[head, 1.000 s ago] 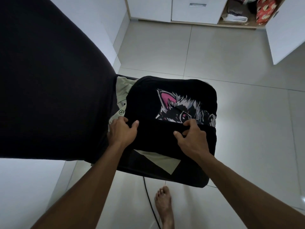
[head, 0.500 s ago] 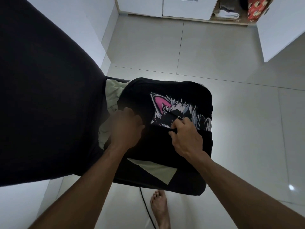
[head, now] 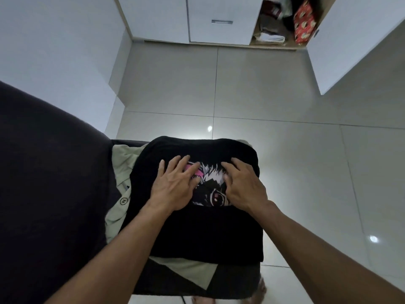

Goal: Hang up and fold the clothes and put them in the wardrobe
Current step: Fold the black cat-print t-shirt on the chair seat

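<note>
While I watch: left hand, right hand flat, fingers spread, pressing folded black T-shirt; beige garment under it, leftward.

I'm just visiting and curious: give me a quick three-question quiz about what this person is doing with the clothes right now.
1. True or false: both hands lie flat on the black T-shirt.
2. Which colour stands out in the shirt's print: A) pink, B) green, C) orange?
3. Where is the wardrobe's open compartment: near or far side of the floor?

Key
1. True: the left hand and right hand press it with straight fingers.
2. A.
3. Far side, door open, clothes inside.
</note>
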Motion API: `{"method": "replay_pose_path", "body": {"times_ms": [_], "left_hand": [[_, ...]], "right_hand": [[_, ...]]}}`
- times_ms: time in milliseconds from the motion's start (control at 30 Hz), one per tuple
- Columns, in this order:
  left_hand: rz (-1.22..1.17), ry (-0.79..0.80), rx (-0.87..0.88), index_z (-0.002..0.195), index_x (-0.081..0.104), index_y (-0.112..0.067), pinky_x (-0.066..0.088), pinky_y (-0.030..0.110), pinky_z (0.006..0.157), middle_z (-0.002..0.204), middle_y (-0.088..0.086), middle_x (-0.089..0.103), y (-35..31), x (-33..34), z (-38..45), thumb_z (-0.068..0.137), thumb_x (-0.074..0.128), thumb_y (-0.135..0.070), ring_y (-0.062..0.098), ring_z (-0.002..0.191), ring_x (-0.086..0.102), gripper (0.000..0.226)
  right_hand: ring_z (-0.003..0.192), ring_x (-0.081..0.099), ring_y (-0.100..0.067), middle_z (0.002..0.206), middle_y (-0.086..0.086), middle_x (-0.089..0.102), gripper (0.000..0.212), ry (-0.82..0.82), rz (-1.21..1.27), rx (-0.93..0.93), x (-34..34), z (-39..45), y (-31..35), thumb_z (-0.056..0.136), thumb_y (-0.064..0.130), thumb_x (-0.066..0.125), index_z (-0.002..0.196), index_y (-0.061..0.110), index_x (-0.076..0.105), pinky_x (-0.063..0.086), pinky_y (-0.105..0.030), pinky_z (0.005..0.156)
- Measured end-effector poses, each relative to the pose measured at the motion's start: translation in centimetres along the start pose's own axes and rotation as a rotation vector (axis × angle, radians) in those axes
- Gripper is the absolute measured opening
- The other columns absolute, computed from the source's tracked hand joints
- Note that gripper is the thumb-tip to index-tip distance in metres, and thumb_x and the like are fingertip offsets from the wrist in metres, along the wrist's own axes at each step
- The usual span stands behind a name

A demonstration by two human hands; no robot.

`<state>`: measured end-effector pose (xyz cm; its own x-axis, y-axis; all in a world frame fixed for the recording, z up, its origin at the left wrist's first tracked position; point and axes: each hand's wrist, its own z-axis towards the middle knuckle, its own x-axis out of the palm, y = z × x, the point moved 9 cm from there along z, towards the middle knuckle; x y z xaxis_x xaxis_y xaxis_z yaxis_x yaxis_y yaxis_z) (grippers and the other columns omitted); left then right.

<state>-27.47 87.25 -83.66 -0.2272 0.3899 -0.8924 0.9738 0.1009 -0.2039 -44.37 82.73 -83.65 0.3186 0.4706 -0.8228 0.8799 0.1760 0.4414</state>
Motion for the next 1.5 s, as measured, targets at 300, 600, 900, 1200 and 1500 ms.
{"method": "replay_pose_path", "body": {"times_ms": [300, 600, 900, 1200, 1500], "left_hand": [[0.012, -0.127, -0.071, 0.148, 0.031, -0.028, 0.016, 0.054, 0.121, 0.149, 0.002, 0.035, -2.1, -2.5, 6.2, 0.102, 0.037, -0.050, 0.028, 0.140, 0.029, 0.052], [-0.208, 0.029, 0.031, 0.103, 0.058, -0.027, 0.031, 0.043, 0.107, 0.117, -0.006, 0.060, -6.6, -3.5, 15.2, 0.102, 0.045, -0.038, 0.021, 0.119, 0.047, 0.017], [-0.235, 0.091, 0.033, 0.094, 0.047, -0.016, 0.039, 0.035, 0.069, 0.077, 0.000, 0.057, -6.2, -3.1, 16.3, 0.106, 0.037, -0.031, 0.021, 0.071, 0.055, 0.021], [-0.216, 0.117, 0.012, 0.096, 0.044, -0.017, 0.042, 0.039, 0.067, 0.078, -0.001, 0.056, -6.5, -2.3, 17.4, 0.106, 0.033, -0.038, 0.021, 0.069, 0.056, 0.025], [-0.142, 0.239, -0.065, 0.088, 0.053, -0.029, 0.047, 0.040, 0.086, 0.099, -0.009, 0.051, -0.8, -2.6, 17.1, 0.097, 0.048, -0.053, 0.013, 0.092, 0.052, 0.026]], "right_hand": [[0.126, 0.045, -0.023, 0.141, 0.000, 0.046, 0.039, -0.048, 0.180, 0.036, -3.6, 7.2, -5.8, 0.101, 0.022, 0.052, 0.139, 0.025, 0.044, 0.049, -0.041, 0.095], [0.087, 0.063, -0.012, 0.090, 0.005, 0.066, 0.011, 0.280, 0.430, -0.134, -6.0, 13.6, -8.4, 0.094, 0.024, 0.069, 0.088, 0.023, 0.061, 0.044, -0.020, 0.069], [0.086, 0.062, -0.015, 0.093, 0.004, 0.064, 0.029, 0.642, 0.274, -0.175, -2.9, 15.7, -10.3, 0.086, 0.050, 0.072, 0.095, 0.024, 0.061, 0.046, -0.024, 0.067], [0.086, 0.061, -0.013, 0.096, 0.003, 0.062, 0.045, 0.603, 0.365, -0.082, -2.9, 17.8, -12.7, 0.084, 0.063, 0.065, 0.103, 0.023, 0.057, 0.047, -0.027, 0.070], [0.090, 0.060, -0.014, 0.101, 0.003, 0.061, 0.029, 0.510, 0.294, -0.203, -3.7, 17.6, -10.5, 0.091, 0.051, 0.065, 0.103, 0.026, 0.057, 0.052, -0.031, 0.075]]}}
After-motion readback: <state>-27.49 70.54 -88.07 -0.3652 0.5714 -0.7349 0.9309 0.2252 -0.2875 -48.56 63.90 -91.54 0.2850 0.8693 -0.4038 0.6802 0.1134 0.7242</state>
